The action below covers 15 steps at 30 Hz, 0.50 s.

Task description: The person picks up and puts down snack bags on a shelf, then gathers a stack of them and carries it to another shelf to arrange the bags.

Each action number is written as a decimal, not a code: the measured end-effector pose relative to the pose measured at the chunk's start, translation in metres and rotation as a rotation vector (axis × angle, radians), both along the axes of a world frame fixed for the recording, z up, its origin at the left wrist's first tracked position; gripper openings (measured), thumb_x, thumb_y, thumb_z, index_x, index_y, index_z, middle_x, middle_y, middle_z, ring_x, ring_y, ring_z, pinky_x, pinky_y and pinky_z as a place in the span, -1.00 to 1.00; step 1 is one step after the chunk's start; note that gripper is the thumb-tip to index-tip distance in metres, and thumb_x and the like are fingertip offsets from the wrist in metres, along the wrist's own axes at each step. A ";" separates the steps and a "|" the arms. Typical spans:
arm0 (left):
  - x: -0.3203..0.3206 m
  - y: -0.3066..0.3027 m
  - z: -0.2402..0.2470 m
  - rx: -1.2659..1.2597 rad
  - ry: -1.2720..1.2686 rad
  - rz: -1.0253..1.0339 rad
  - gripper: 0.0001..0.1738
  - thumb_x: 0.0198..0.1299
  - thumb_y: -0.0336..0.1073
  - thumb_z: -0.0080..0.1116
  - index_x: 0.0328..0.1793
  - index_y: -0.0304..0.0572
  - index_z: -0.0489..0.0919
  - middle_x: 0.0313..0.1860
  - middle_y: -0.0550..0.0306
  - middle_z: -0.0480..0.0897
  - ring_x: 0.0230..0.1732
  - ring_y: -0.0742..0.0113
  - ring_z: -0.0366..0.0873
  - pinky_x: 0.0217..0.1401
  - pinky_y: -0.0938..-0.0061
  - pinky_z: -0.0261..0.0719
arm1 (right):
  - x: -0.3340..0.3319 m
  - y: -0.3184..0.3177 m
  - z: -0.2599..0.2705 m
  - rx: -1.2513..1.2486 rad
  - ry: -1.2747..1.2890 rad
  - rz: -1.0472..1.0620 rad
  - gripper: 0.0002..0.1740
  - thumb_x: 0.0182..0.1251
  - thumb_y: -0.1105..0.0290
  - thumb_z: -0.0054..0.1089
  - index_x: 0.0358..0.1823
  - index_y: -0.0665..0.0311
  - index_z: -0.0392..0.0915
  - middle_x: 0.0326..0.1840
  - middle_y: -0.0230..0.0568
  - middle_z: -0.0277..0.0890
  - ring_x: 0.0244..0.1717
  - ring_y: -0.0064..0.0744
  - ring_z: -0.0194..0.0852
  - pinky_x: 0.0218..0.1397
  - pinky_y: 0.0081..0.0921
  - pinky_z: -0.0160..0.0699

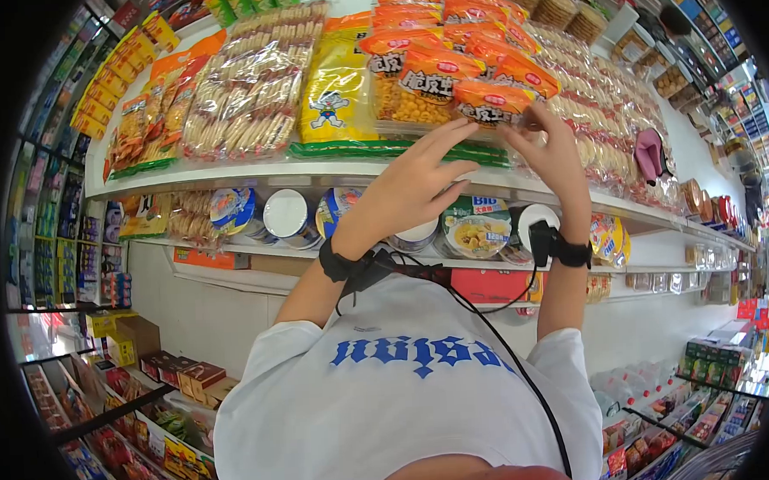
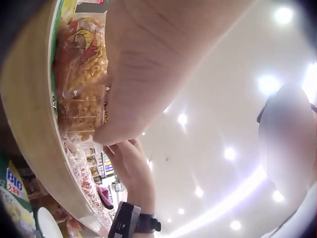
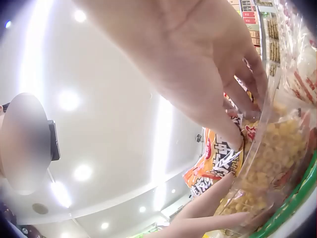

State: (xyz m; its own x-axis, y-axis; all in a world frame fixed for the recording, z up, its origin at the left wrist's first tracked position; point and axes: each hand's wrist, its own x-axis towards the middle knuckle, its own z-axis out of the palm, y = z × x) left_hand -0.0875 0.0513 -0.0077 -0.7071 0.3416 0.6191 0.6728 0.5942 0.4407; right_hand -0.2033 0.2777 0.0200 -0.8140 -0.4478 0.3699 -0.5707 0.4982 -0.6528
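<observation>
The right hand (image 1: 559,142) pinches the right edge of an orange-topped snack bag (image 1: 488,103), which sits at the front of a heap on the upper shelf (image 1: 227,176). The left hand (image 1: 416,183) is open, fingers extended, fingertips at the clear plastic packaging there. A neighbouring windowed bag (image 1: 412,91) shows yellow puffs inside. Farther left, 1 clear pack (image 1: 245,96) holds pale sticks; below, 1 green noodle bowl (image 1: 477,229) hides its contents.

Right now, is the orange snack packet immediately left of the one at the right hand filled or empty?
Filled: the orange snack packet shows yellow pieces through its clear lower part.
</observation>
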 end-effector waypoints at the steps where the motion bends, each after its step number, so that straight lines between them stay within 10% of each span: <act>1: 0.003 -0.005 0.005 0.017 0.011 0.015 -0.71 0.22 -0.44 0.30 0.08 -0.19 0.69 0.47 -0.11 0.46 0.53 -0.09 0.35 0.52 0.10 0.39 | 0.004 0.001 0.000 0.024 0.044 -0.011 -0.49 0.21 0.21 0.54 -0.02 0.45 0.54 -0.15 -0.02 0.65 -0.13 -0.21 0.65 -0.01 -0.29 0.58; 6: 0.018 -0.038 0.027 0.164 0.056 0.187 -0.70 0.25 -0.44 0.29 0.13 -0.17 0.68 0.36 -0.04 0.57 0.42 -0.07 0.48 0.46 0.15 0.46 | 0.023 -0.016 0.016 -0.285 0.519 -0.224 -0.24 0.29 0.18 0.48 0.41 0.43 0.40 0.44 0.14 0.38 0.48 0.10 0.27 0.50 -0.11 0.27; 15: 0.016 -0.041 -0.002 -0.092 0.005 0.252 -0.61 0.22 -0.31 0.35 0.18 -0.16 0.65 0.36 -0.03 0.57 0.46 -0.11 0.41 0.64 -0.10 0.16 | -0.007 -0.042 0.010 0.153 0.490 -0.126 -0.48 0.36 0.08 0.35 0.09 0.41 0.65 0.20 0.07 0.59 0.25 0.14 0.50 0.45 -0.05 0.32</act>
State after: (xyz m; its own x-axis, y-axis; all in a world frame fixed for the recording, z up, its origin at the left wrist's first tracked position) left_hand -0.0715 0.0099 -0.0093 -0.7742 0.2103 0.5970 0.5004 0.7809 0.3740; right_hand -0.2103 0.2359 0.0299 -0.6132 -0.4361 0.6586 -0.7201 0.6513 -0.2392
